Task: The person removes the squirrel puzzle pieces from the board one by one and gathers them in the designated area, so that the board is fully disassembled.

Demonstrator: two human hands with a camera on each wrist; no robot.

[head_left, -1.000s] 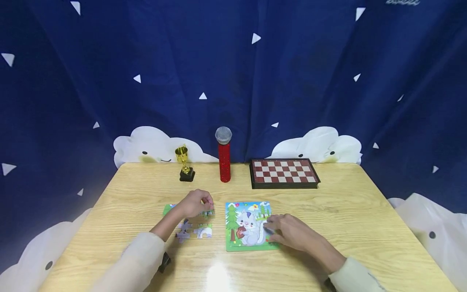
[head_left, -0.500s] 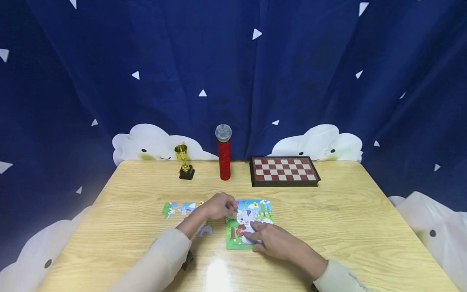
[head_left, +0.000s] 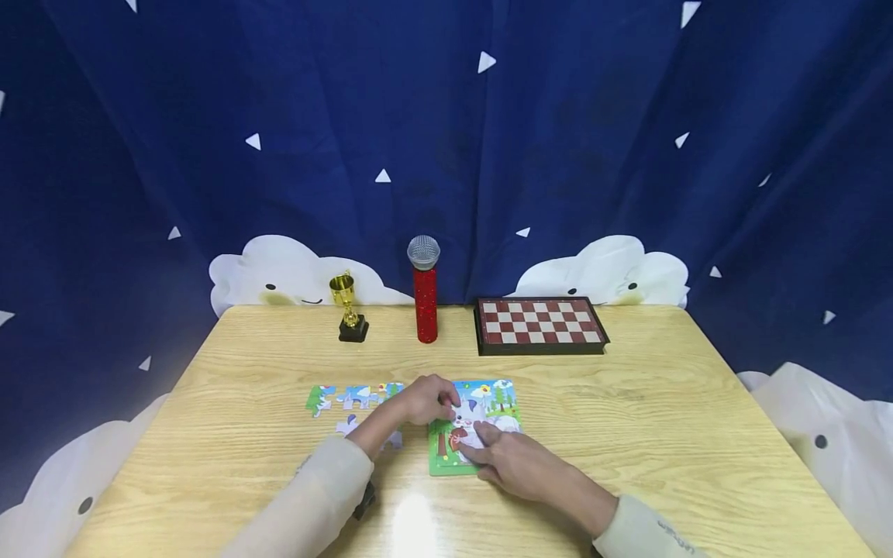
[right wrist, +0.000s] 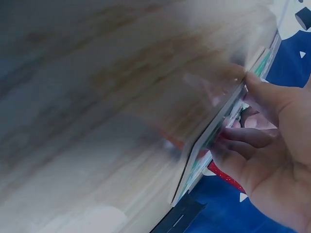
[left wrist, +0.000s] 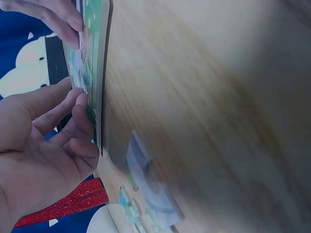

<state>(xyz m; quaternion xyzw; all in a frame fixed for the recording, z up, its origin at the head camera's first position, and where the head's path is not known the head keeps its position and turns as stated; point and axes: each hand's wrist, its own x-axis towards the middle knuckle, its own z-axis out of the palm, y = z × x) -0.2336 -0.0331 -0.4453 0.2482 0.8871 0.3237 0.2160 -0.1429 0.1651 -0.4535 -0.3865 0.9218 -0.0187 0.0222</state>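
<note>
A puzzle board point(head_left: 446, 466) with a green border and a squirrel picture lies flat at the middle of the table. My left hand point(head_left: 423, 399) is over its upper left part, thumb and forefinger pinching a small puzzle piece against the picture; the piece is mostly hidden. In the left wrist view, that hand's point(left wrist: 48, 131) other fingers curl beside the board's edge point(left wrist: 103, 73). My right hand point(head_left: 519, 463) rests on the board's lower right with its fingers extended over the picture. From the right wrist, its thumb point(right wrist: 267, 94) touches the board's edge.
Several loose puzzle pieces point(head_left: 357, 397) lie left of the board, some partly behind my left forearm. Along the back stand a gold trophy point(head_left: 347, 306), a red microphone point(head_left: 425, 302) and a chessboard box point(head_left: 540, 325). A blue curtain point(head_left: 446, 116) hangs behind the table.
My left hand has moved right from the loose pieces to the board's upper left. My right hand has shifted left from the board's right edge onto its lower part.
</note>
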